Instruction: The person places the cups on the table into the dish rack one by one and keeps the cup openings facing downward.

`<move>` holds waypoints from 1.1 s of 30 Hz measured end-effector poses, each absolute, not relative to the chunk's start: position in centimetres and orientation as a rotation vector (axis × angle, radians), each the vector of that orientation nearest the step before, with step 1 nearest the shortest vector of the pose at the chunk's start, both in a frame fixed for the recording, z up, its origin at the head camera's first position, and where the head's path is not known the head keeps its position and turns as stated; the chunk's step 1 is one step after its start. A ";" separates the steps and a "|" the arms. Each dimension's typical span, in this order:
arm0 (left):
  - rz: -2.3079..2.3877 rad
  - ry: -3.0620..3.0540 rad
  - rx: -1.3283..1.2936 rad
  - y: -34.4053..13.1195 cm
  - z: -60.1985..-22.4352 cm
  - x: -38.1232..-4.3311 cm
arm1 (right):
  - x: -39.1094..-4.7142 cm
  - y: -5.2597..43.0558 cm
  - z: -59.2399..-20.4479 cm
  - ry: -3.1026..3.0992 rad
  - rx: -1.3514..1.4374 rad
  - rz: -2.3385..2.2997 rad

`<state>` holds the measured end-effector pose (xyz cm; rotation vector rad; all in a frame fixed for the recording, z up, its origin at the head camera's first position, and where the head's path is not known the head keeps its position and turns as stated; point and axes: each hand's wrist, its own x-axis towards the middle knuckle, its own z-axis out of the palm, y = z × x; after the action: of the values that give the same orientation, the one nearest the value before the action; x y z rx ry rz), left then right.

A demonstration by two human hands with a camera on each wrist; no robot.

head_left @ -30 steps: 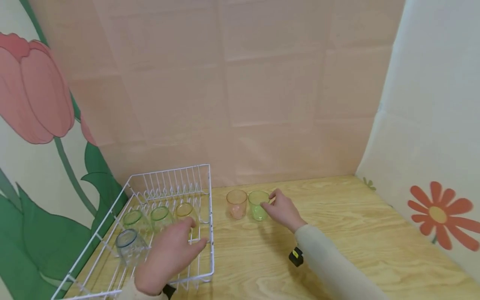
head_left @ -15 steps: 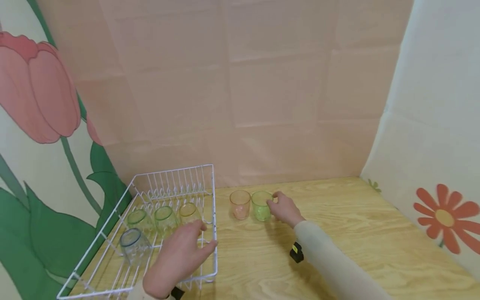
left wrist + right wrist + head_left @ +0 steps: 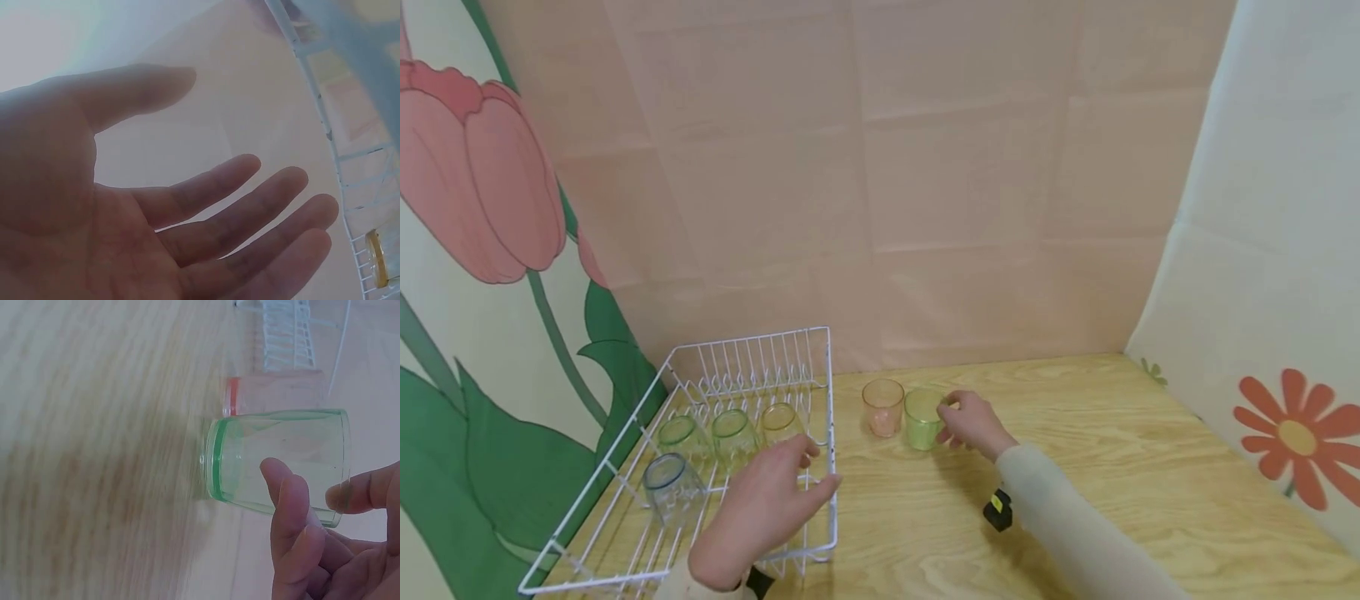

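To the right of the white rack (image 3: 830, 400), the right hand (image 3: 976, 421) is pinching the see-through green cup (image 3: 920, 429) near its rim; the wall is narrowing toward a darker green base band. An orange cup (image 3: 883, 412) is standing just beside it, on the rack's side. The left hand (image 3: 763, 508) is hovering over the rack's right edge, fingers loose and holding nothing. The bench (image 3: 1120, 433) is stretching rightward from the rack to the flowered wall (image 3: 1210, 333).
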<state>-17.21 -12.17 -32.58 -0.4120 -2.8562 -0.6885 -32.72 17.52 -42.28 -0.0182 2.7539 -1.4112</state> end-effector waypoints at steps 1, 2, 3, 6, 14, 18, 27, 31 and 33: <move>-0.694 -2.860 -0.407 -12.1 -32.6 -17.2 | -32.6 17.4 -42.3 2.755 -0.021 -1.407; -0.694 -2.862 -0.404 -12.1 -32.5 -17.2 | -32.4 17.3 -42.3 2.755 -0.025 -1.406; -0.698 -2.865 -0.391 -12.1 -32.5 -17.2 | -32.3 17.2 -42.3 2.759 -0.027 -1.403; -0.709 -2.862 -0.366 -12.0 -32.5 -17.2 | -31.7 17.1 -42.0 2.774 -0.033 -1.391; -0.790 -2.823 -0.341 -11.7 -32.4 -17.3 | -30.2 16.9 -41.1 2.811 -0.080 -1.413; -0.898 -2.804 -0.359 -11.5 -32.6 -17.5 | -29.1 16.6 -40.3 2.812 -0.135 -1.449; -1.037 -2.792 -0.436 -10.8 -32.6 -17.7 | -26.3 15.2 -38.8 2.828 -0.205 -1.473; -1.050 -2.799 -0.484 -10.6 -32.6 -18.0 | -25.3 14.7 -38.2 2.830 -0.249 -1.467; -1.058 -2.804 -0.514 -10.6 -32.6 -18.2 | -24.9 14.4 -37.8 2.824 -0.285 -1.468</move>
<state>-18.21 -10.56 -32.59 -0.5144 -2.8042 -1.0575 -24.90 14.42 -37.84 -0.2851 2.8238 -1.4681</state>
